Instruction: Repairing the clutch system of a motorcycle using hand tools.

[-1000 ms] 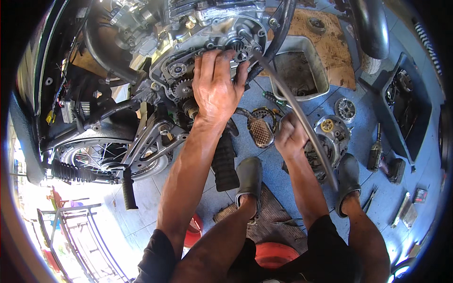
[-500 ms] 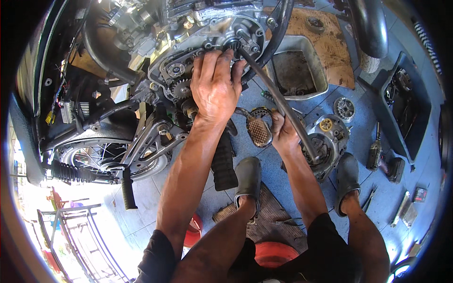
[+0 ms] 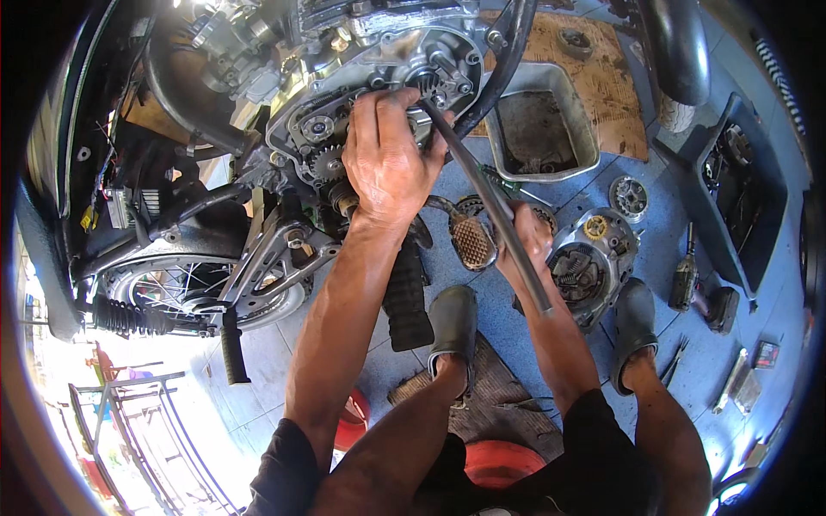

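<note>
A long dark metal bar (image 3: 492, 191) slants from the opened motorcycle engine (image 3: 297, 129) down across my right forearm. My left hand (image 3: 383, 155) is closed around the bar's upper end, fingers over the engine cavity and thumb beside the bar. What sits under those fingers is hidden. Lower down, my right hand (image 3: 532, 234) is closed at the bar, partly behind it, so its grip shows only in part. Toothed gears (image 3: 330, 163) are exposed in the engine, left of my left hand. Below it is a ribbed foot pedal (image 3: 471, 241).
A grey metal pan (image 3: 594, 142) stands on stained cardboard (image 3: 615, 95). On the tiled floor lie a removed engine cover (image 3: 615, 249), a round metal part (image 3: 629, 198), a cordless power tool (image 3: 718, 308) and a dark bin (image 3: 757, 215). The rear wheel (image 3: 138, 284) is at left.
The bar's lower end has swung left, from over the engine cover to over my right forearm. My right hand has shifted slightly right, my left hand slightly left.
</note>
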The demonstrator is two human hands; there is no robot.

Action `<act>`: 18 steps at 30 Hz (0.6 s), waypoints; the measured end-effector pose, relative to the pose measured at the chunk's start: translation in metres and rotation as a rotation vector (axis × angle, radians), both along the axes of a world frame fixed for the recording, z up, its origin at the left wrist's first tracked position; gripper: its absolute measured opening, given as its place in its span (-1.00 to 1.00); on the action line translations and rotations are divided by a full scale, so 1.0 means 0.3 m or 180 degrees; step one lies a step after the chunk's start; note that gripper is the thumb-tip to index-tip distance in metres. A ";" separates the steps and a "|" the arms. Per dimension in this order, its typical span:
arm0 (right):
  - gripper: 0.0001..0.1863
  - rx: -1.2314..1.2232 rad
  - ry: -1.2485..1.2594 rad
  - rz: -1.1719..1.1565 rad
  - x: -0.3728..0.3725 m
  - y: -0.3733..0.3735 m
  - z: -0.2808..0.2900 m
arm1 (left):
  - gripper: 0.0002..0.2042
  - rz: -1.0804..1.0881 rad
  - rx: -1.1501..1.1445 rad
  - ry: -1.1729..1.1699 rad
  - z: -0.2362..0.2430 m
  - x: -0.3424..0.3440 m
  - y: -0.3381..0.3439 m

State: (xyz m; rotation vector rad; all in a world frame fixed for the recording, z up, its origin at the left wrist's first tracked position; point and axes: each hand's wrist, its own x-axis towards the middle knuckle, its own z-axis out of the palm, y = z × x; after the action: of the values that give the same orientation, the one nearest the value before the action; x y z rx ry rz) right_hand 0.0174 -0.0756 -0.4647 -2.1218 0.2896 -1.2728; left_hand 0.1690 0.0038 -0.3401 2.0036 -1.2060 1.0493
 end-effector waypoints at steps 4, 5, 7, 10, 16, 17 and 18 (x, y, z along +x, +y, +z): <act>-0.72 0.0106 -0.0132 -0.0064 0.000 0.000 -0.008 | -0.61 -0.0031 0.0006 0.0115 -0.005 -0.001 0.002; -0.74 0.0085 -0.0171 -0.0041 0.000 -0.002 -0.011 | -0.61 -0.0020 -0.0006 0.0077 -0.005 -0.001 0.000; -0.79 0.0041 -0.0262 -0.0010 -0.003 -0.001 -0.019 | -0.64 -0.0039 -0.0035 0.0037 -0.003 -0.003 -0.003; -0.84 0.0472 -0.0257 -0.0066 -0.007 0.002 -0.031 | -0.65 -0.0008 -0.0004 0.0136 0.003 -0.009 -0.005; -0.76 0.0736 -0.0245 0.0102 -0.115 -0.063 0.039 | -0.62 0.0113 0.0146 0.0144 0.016 -0.031 -0.008; -0.69 0.0779 -0.0198 -0.0048 -0.141 -0.091 0.078 | -0.60 0.0105 0.0154 0.0143 0.018 -0.033 -0.011; -0.60 0.1321 -0.0184 0.0006 -0.169 -0.116 0.125 | -0.59 0.0058 0.0121 0.0183 0.019 -0.038 -0.007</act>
State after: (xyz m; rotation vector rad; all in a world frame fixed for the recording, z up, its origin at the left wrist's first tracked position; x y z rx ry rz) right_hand -0.0333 -0.1103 -0.4271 -1.7301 0.4816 -1.1545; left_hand 0.1577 0.0017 -0.3344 2.0632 -1.1881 0.9777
